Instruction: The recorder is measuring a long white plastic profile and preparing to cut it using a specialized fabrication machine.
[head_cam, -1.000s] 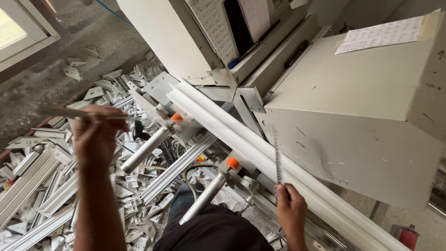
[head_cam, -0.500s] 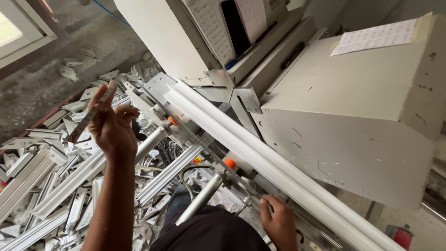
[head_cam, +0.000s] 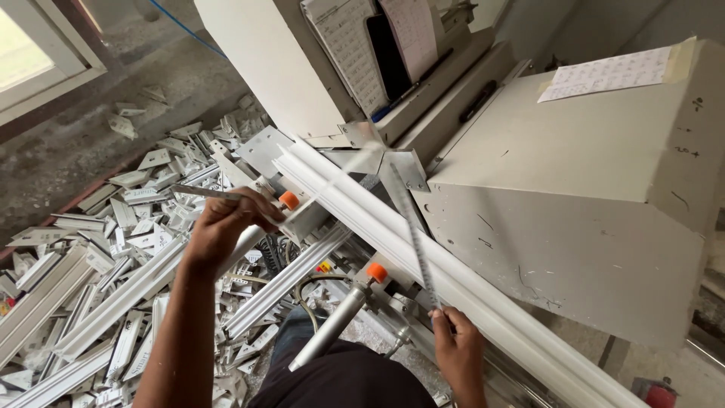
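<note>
My left hand (head_cam: 225, 225) is closed around a thin grey strip (head_cam: 198, 192) that sticks out to the left, held just beside an orange-capped cylinder (head_cam: 289, 200) of the machine. My right hand (head_cam: 455, 349) grips the near end of a long narrow metal ruler (head_cam: 411, 230), which slants up across a long white plastic profile (head_cam: 393, 234). That profile lies diagonally on the bed of a big grey cutting machine (head_cam: 574, 204), from upper left to lower right.
A heap of white profile offcuts (head_cam: 98, 264) covers the floor at left. A second orange-capped cylinder (head_cam: 376, 272) points toward me. Papers and a dark phone (head_cam: 387, 57) rest on the machine's top ledge. A red object (head_cam: 658, 394) sits at bottom right.
My left hand has come down and right with the thin strip, toward the orange cap. My right hand, low and without a visible ruler half a second ago, now holds the ruler over the profile.
</note>
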